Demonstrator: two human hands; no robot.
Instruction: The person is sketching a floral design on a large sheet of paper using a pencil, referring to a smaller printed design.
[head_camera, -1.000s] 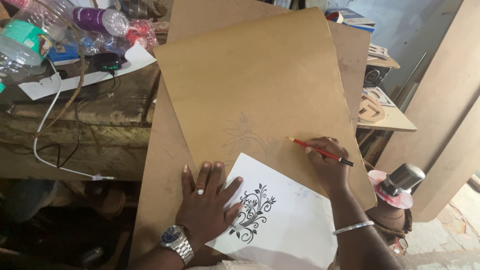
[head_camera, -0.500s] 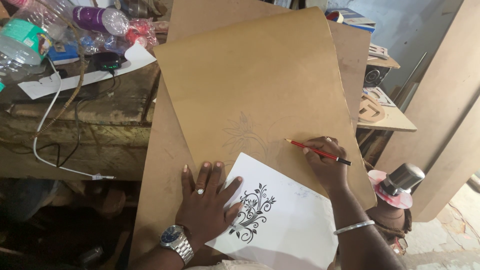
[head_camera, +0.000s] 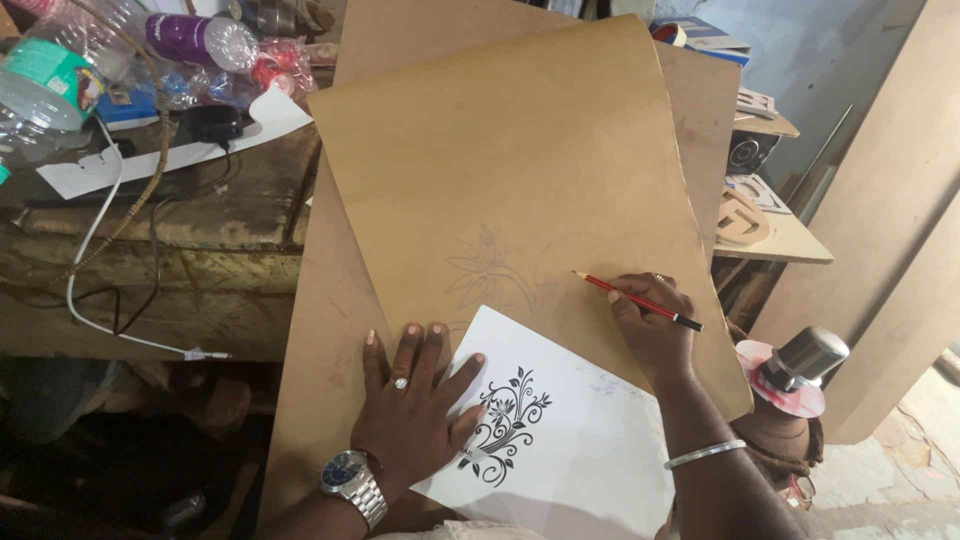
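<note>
We are pinning the white floral-print paper sheet (head_camera: 580, 440) with our flat, open left hand (head_camera: 415, 400) to keep it from sliding, while our right hand (head_camera: 655, 325) is pinching a red pencil (head_camera: 635, 300), its tip on the tan sheet (head_camera: 520, 190).

Matt brown fibreboard sheet (head_camera: 520, 170), smooth white paper (head_camera: 590, 440), glossy red wooden pencil (head_camera: 635, 300).

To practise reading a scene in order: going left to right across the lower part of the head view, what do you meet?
White cable → wristwatch → left hand → black floral print → right hand holding a red pencil → silver bangle → grey cylinder on a pink disc.
</note>
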